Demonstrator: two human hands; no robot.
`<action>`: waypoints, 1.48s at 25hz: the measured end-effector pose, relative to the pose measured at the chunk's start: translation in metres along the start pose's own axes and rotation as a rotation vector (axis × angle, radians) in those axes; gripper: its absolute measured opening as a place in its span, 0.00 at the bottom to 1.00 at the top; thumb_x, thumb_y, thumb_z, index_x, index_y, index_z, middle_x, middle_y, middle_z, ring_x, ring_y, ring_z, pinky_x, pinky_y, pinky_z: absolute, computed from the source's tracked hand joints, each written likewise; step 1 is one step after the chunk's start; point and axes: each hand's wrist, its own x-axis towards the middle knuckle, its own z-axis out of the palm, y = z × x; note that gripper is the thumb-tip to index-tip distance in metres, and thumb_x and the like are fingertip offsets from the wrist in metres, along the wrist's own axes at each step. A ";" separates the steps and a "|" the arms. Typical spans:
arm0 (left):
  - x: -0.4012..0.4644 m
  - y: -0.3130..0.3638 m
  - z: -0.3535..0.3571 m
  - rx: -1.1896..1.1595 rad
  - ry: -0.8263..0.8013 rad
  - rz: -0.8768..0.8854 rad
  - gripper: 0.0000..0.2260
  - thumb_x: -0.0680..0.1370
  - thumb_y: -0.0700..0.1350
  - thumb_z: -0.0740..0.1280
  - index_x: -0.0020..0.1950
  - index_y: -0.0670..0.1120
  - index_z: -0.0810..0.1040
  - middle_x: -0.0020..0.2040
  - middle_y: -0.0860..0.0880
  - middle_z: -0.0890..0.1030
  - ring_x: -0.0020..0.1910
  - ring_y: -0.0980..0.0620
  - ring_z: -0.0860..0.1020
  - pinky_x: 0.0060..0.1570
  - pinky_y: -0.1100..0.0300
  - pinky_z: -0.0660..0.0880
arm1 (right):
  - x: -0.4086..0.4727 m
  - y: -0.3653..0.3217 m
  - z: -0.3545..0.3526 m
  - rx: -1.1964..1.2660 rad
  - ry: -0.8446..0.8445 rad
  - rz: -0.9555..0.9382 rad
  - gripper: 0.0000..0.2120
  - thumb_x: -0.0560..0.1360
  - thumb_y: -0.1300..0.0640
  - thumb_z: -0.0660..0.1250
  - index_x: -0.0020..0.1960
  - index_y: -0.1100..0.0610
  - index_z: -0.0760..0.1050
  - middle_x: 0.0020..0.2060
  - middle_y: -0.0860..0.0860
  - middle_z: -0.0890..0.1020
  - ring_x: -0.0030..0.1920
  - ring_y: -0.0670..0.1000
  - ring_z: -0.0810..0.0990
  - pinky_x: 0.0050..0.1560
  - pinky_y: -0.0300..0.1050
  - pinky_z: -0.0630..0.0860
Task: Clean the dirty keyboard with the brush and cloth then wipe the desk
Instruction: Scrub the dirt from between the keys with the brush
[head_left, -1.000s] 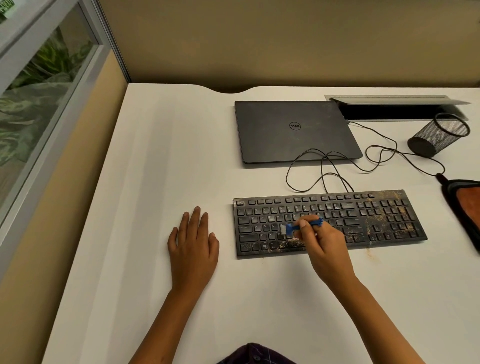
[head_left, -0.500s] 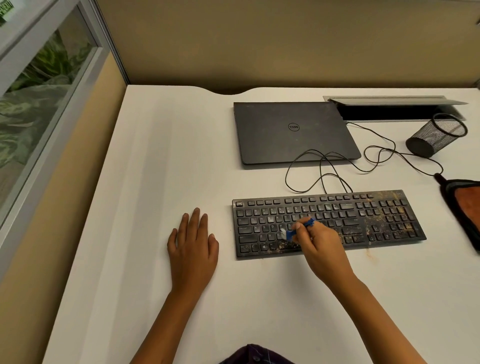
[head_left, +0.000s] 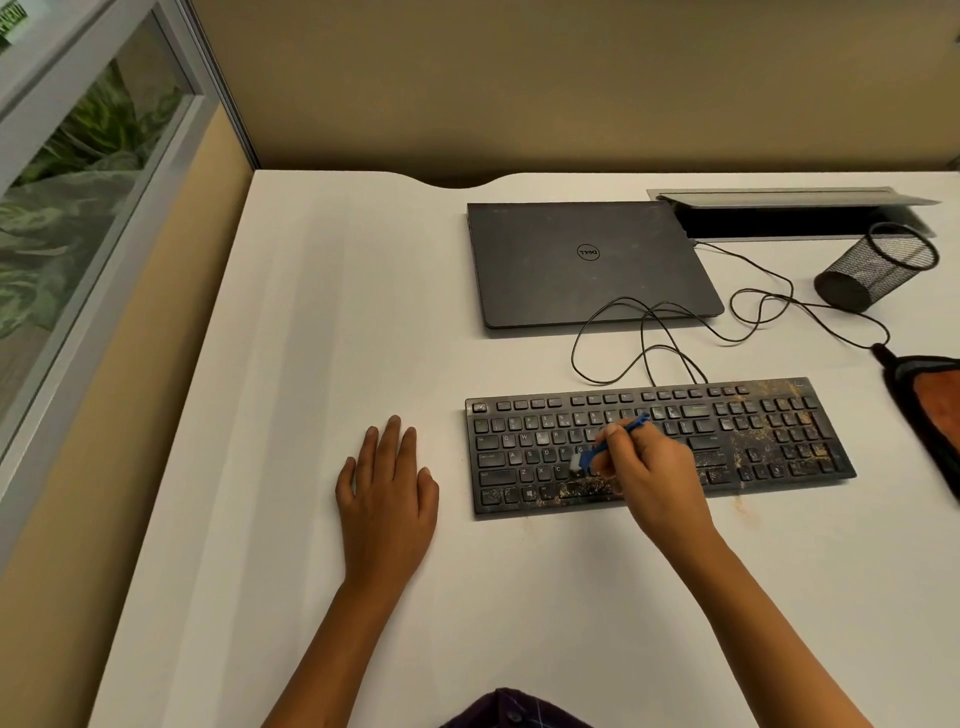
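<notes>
Office cubicle: partition walls (head_left: 571, 78), desk (head_left: 322, 322), laptop (head_left: 587, 260).

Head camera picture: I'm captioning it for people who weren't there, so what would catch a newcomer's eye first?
Probably the black keyboard in the middle of the white desk, its right end and front row speckled with tan grime. Over its middle, the right hand grips a small blue brush, bristles down on the keys, while the left hand rests flat on the desk beside the keyboard. Behind lies a closed dark laptop.
</notes>
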 end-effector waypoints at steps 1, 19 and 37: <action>0.000 0.000 0.000 0.000 0.003 -0.001 0.23 0.78 0.49 0.53 0.68 0.43 0.75 0.72 0.44 0.72 0.71 0.42 0.70 0.64 0.42 0.67 | -0.002 0.000 0.003 0.019 0.009 0.007 0.14 0.81 0.54 0.57 0.43 0.58 0.78 0.33 0.49 0.82 0.36 0.52 0.81 0.39 0.51 0.78; 0.000 -0.001 0.001 -0.006 -0.005 0.000 0.23 0.78 0.49 0.53 0.69 0.42 0.75 0.72 0.43 0.72 0.71 0.42 0.70 0.64 0.42 0.67 | -0.003 0.004 0.003 0.031 -0.013 -0.020 0.14 0.80 0.53 0.57 0.44 0.58 0.78 0.35 0.53 0.83 0.38 0.55 0.81 0.42 0.54 0.78; 0.000 0.000 0.001 -0.011 0.012 0.001 0.23 0.78 0.49 0.53 0.68 0.42 0.76 0.72 0.43 0.72 0.71 0.42 0.70 0.64 0.42 0.67 | -0.013 0.019 -0.008 -0.059 0.018 -0.249 0.10 0.80 0.55 0.57 0.46 0.52 0.76 0.36 0.49 0.82 0.38 0.49 0.81 0.39 0.51 0.79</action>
